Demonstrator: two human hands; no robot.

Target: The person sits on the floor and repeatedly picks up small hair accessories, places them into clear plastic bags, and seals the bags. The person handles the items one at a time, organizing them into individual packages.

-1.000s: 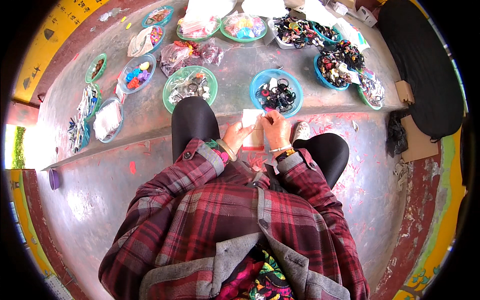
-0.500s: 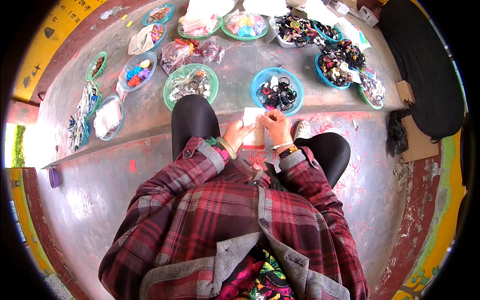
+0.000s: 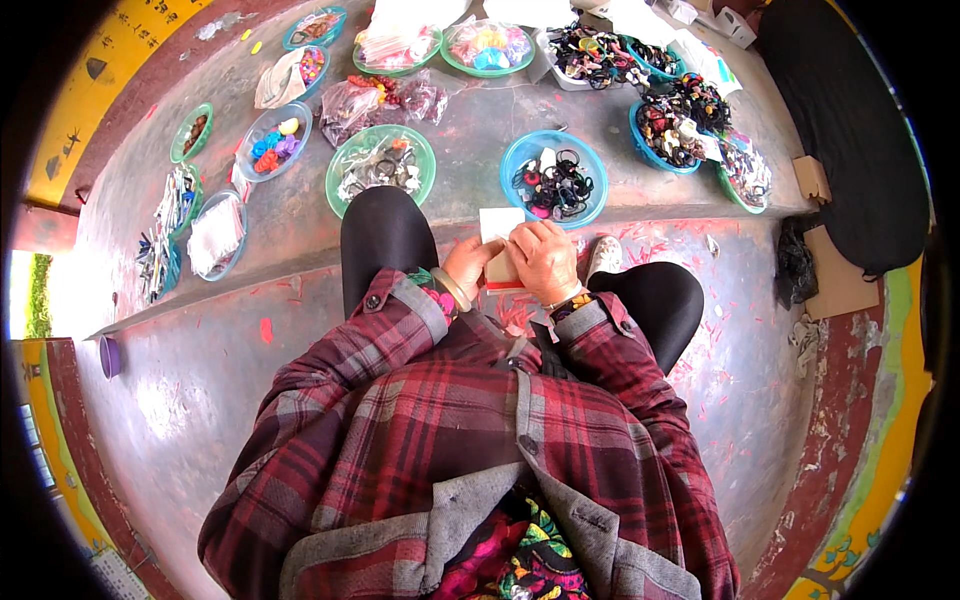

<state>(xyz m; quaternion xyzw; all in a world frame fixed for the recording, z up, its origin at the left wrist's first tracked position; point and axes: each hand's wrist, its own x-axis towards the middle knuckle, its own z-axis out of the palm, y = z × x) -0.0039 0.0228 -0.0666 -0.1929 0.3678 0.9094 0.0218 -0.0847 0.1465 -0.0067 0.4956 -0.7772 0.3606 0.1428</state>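
A wide grey step [image 3: 480, 130] runs across in front of the seated person, strewn with bowls of small trinkets. Nearest the knees sit a green bowl [image 3: 381, 170] of pale bits and a blue bowl [image 3: 554, 178] of dark hair ties. Below the blue bowl, between the knees, the left hand [image 3: 468, 268] and right hand [image 3: 545, 262] press close together, fingers curled, pinching a white card [image 3: 500, 222] whose upper edge pokes out above the knuckles.

Outdoor craft-sorting spot: concrete steps [image 3: 300, 235], bowls of hair ties [image 3: 553, 180].
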